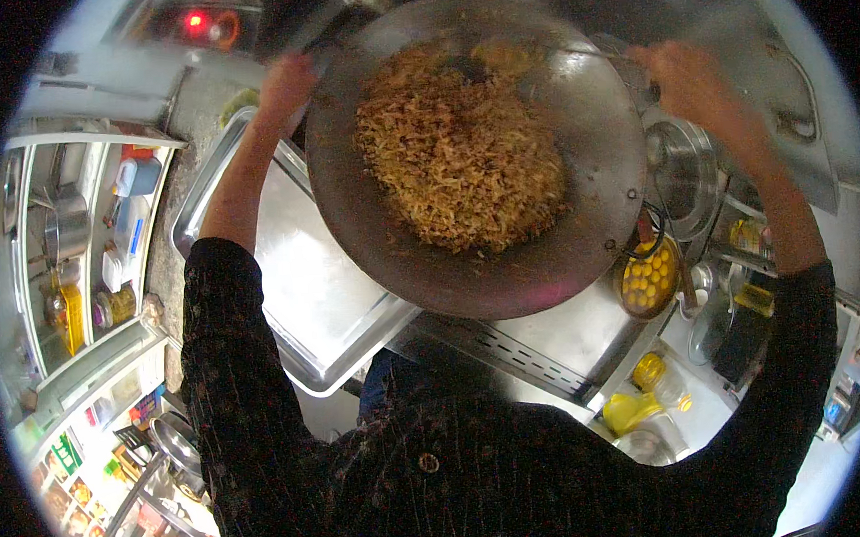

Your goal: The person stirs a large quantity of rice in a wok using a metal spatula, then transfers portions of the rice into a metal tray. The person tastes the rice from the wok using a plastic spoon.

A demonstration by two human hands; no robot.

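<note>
A large steel wok (416, 287) holds a heap of brown fried food in fine shreds or grains (461, 152). My left hand (289, 87) is closed at the wok's upper left edge, where the grip itself is hidden and blurred. To the right of the rim, my right hand (681, 77) grips the thin handle of a cooking utensil (593, 51), which reaches over the wok into the food. The utensil's head is partly lost in the food and blur. A looped metal handle (658, 222) is riveted to the wok's lower right side.
A rectangular steel tray (315, 273) lies below left of the wok. At right are a perforated wooden-handled skimmer (646, 280), a clear round lidded container (677, 168) and yellow-capped plastic bottles (648, 403). Shelves (89, 218) with pots and jars stand at left.
</note>
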